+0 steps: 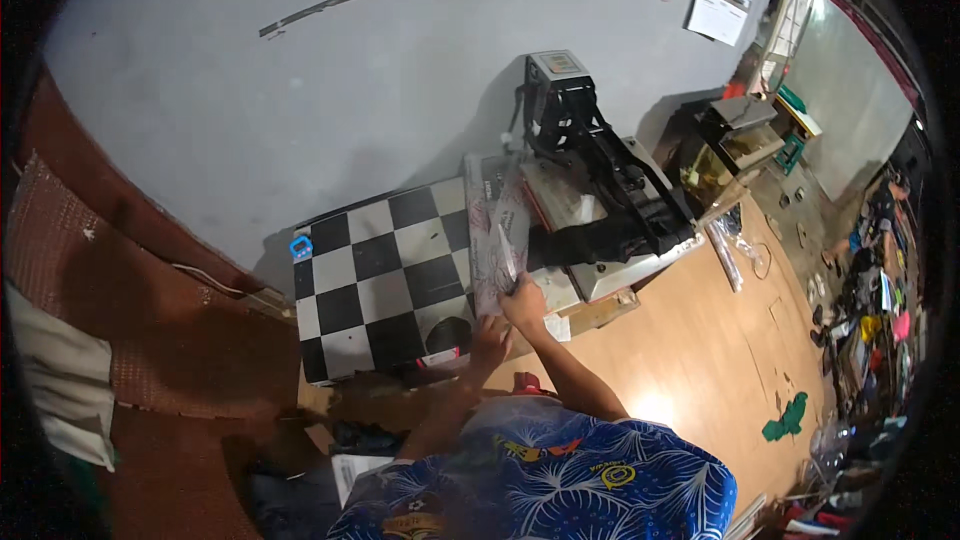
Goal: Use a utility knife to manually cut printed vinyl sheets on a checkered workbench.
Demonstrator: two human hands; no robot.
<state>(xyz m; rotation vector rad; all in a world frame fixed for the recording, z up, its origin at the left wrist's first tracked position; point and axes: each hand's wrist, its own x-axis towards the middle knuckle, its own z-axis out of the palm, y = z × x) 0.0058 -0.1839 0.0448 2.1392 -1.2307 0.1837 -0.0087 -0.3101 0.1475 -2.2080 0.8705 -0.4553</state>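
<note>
A long strip of translucent film with reddish print lies across the table, left of a black and silver heat press. At the strip's near end, my left hand is closed with its fingers pinched on the edge. Just right of it and slightly farther, my right hand is closed on a raised, shiny part of the same film. Black cloth lies on the press's lower plate, close to the film's right side. My fingertips are partly hidden.
The table top has a black and white checkered cover, with a small blue timer at its far left corner. A fish tank stands right of the press. A clear roll and green cloth lie on the wood-look floor.
</note>
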